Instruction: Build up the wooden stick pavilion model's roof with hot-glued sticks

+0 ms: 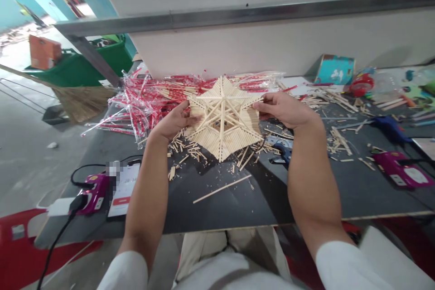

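A six-pointed star made of thin wooden sticks [220, 120] is held up over the table in front of me. My left hand [176, 120] grips its left edge, thumb and fingers closed on the sticks. At the opposite edge, my right hand [280, 108] pinches the upper right side. Longer sticks cross over the star's face and leave a small opening near its middle. A single loose stick [222, 189] lies on the dark table [217, 213] below the star. Short cut stick pieces [190, 152] are scattered beneath it.
Plastic-wrapped red and pale sticks [136, 104] heap at the back left. Blue-handled scissors [283, 152] lie by my right forearm, and a blue glue gun [390, 129] farther right. Purple power strips [93, 192] and a phone [124, 190] sit left. A turquoise can [335, 70] stands behind.
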Tool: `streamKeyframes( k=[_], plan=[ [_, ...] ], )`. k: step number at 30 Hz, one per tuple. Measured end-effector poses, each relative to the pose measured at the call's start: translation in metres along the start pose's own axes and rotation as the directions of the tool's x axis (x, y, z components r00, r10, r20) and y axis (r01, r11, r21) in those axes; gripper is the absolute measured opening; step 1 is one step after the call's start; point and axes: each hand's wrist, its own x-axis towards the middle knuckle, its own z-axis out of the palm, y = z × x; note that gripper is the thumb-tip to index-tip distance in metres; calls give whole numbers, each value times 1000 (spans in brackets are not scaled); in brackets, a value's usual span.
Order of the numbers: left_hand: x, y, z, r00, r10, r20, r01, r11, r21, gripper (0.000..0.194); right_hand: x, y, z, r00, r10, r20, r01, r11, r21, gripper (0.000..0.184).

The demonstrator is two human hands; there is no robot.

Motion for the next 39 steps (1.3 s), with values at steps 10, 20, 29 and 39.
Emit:
streamKeyframes(
  k=[10, 20, 29, 39],
  plan=[
    [-7, 9, 0, 990, 61, 130, -45, 992, -117, 80, -22, -17, -12, 999, -39, 36, 47, 973, -227, 35],
    [-9, 8, -6, 984, 77, 158, -65, 995, -82, 74, -34, -26, -13, 998, -48, 48, 61, 943, -327, 41],
    [-9, 8, -5, 979, 77, 186, -61, 994, -90, 77, -38, -32, -9, 998, -50, 30, 57, 950, -307, 54],
    [-10, 9, -5, 969, 116, 217, -103, 992, -70, 69, -41, -30, -12, 992, -96, 80, 120, 913, -390, 45]
  ],
)
